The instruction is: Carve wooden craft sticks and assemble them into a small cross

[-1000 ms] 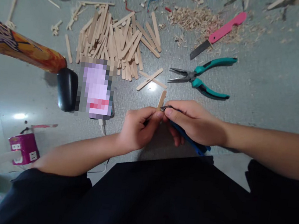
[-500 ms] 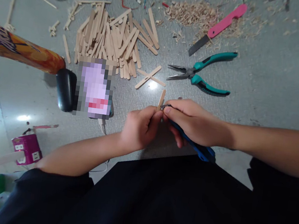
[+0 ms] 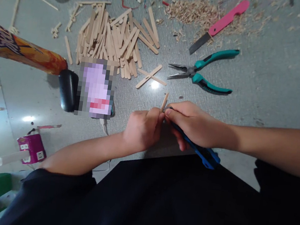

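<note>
From where I stand, the piece in hand looks partway through: a wooden stick [image 3: 165,100] juts up on the near side of the teal pliers [image 3: 190,72], its base pinched by the left hand [image 3: 142,127], while the right hand [image 3: 194,124] grips a blue-handled tool [image 3: 201,154] whose tip seems to meet it. Whether a cut is through, I can't tell; fingers hide the spot. Beyond the pliers, a heap of shavings [image 3: 190,13] and a pink-handled blade [image 3: 226,19] suggest plenty already trimmed. Left of them, two crossed sticks [image 3: 150,76] lie apart from a big pile of sticks [image 3: 112,42], mostly whole-looking, so I'd judge much remains.
</note>
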`<state>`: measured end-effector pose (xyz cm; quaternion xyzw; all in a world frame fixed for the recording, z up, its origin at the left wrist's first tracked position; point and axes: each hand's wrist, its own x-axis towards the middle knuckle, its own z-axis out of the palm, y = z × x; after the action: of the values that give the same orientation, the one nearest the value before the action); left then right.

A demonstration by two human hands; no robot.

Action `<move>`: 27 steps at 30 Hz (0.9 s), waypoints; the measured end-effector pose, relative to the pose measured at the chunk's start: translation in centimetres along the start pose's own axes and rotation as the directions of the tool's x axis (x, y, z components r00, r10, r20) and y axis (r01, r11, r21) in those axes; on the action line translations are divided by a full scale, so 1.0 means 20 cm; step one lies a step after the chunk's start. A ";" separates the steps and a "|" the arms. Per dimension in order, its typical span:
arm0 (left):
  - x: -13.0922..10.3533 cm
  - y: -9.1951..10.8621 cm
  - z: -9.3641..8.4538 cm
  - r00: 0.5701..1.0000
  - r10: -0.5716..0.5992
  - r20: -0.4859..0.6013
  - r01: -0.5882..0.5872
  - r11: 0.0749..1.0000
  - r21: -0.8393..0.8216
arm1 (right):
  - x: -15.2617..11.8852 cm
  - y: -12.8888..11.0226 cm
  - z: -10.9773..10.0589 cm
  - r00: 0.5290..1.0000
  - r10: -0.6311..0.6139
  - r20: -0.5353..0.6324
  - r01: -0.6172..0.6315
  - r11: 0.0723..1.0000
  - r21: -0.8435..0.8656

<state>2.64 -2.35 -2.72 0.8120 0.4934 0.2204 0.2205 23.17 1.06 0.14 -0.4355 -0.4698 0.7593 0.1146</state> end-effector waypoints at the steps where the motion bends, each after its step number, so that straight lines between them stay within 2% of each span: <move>1: 0.00 0.00 0.00 1.000 0.006 -0.002 -0.006 1.000 -0.002 | 0.00 0.00 0.00 1.000 0.004 0.003 -0.004 1.000 -0.002; 5: 0.00 0.00 0.00 1.000 0.027 -0.011 -0.027 1.000 -0.014 | 0.01 -0.01 -0.02 0.999 0.000 0.043 0.002 0.999 -0.047; 8: 0.00 0.00 -0.02 1.000 -0.017 0.013 0.018 0.992 -0.123 | 0.01 -0.03 -0.04 0.997 -0.038 0.074 0.042 0.997 -0.065; 13: -0.01 0.00 -0.06 0.987 -0.134 0.090 0.159 0.897 -0.411 | 0.01 -0.05 -0.07 0.988 -0.075 0.137 0.078 0.997 -0.021; 20: 0.00 -0.01 -0.08 0.968 -0.190 0.163 0.249 0.797 -0.550 | 0.02 -0.06 -0.10 0.981 -0.064 0.182 0.062 0.998 0.012; 27: 0.00 -0.04 -0.05 0.986 -0.135 0.100 0.167 0.732 -0.660 | 0.03 -0.06 -0.11 0.971 -0.035 0.238 0.030 0.999 0.027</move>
<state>1.56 -1.99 -2.37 0.6416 0.4415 0.3449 0.5239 24.16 3.44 0.36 -0.3319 -0.4784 0.8096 0.0747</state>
